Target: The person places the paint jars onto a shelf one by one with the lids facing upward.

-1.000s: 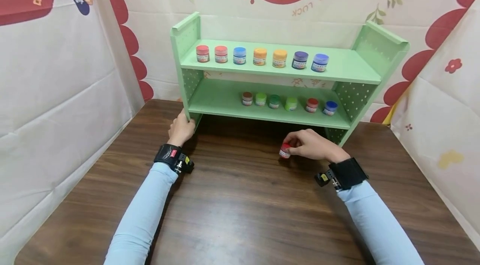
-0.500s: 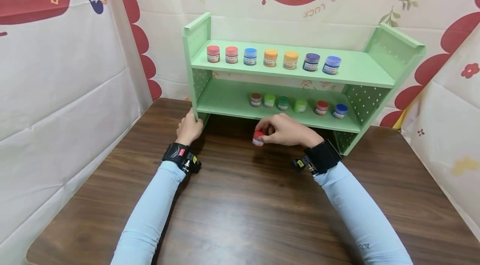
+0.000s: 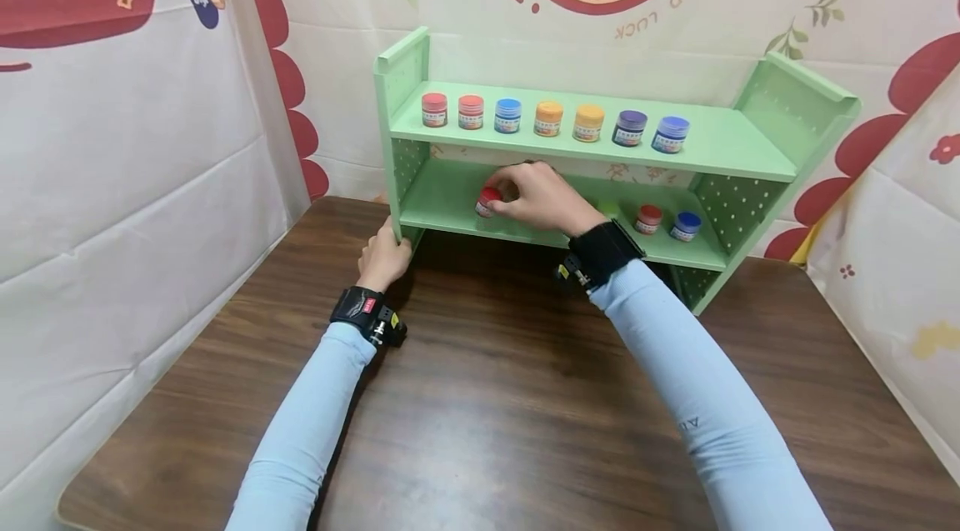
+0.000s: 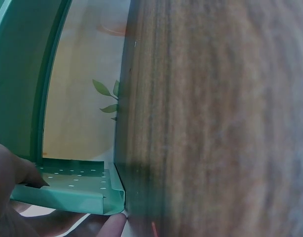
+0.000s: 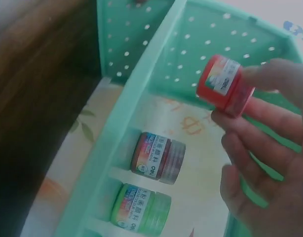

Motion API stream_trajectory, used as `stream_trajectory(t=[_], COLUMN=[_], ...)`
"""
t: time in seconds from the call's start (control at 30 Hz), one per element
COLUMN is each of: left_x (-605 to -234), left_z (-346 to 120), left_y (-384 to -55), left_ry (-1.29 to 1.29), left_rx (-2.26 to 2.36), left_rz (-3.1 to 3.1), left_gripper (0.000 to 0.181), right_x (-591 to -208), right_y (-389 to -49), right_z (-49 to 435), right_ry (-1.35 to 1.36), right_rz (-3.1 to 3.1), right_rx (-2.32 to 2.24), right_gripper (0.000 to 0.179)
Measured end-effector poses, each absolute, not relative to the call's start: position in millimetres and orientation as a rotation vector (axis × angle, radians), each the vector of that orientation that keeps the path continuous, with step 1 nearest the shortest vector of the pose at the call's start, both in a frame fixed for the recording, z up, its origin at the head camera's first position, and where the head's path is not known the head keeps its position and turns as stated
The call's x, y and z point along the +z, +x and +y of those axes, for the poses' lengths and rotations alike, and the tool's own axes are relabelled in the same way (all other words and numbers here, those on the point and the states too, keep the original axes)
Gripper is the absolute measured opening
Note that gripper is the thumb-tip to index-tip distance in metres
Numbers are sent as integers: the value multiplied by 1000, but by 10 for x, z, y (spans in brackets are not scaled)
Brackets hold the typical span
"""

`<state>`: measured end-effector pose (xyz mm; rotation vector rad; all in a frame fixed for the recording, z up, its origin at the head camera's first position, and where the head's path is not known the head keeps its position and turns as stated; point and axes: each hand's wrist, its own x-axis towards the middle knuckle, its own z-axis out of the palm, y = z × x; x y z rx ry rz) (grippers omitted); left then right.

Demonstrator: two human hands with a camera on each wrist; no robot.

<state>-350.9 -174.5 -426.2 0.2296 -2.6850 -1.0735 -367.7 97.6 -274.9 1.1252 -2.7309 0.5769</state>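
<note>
My right hand (image 3: 542, 196) pinches a small red paint jar (image 3: 486, 202) by its lid between thumb and fingers, at the lower shelf's left part. In the right wrist view the red jar (image 5: 224, 84) is tilted, its label showing. Near it stand a brown paint jar (image 5: 158, 157) and a light green jar (image 5: 140, 209). My left hand (image 3: 384, 256) grips the lower left side panel of the green shelf rack (image 3: 600, 152). Seen from the left wrist, the thumb lies inside the perforated panel (image 4: 75, 180) and the other fingers outside.
On the upper shelf several paint jars stand in a row, from a pink-red jar (image 3: 434, 110) to a blue jar (image 3: 671, 135). Lower right are a red jar (image 3: 648, 219) and a dark blue jar (image 3: 686, 227). Below is a brown table (image 3: 480, 398); a printed cloth (image 3: 345, 97) hangs behind.
My right hand has carried the red jar from low over the table, leftward and up to the lower shelf. The left hand keeps its grip on the rack. The head view has shifted slightly.
</note>
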Motion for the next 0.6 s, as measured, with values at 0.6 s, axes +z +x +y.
stream_trajectory(t=[0.6], left_x=[-4239], left_z=[-1464], left_y=[-3514], left_ry=[195], left_rx=[-1065], left_rz=[-2670], left_gripper=[38], right_x=[-2920], right_y=[-3951], right_z=[1065], right_ry=[964], right_rz=[-2822], right_rx=[327], right_gripper=[28])
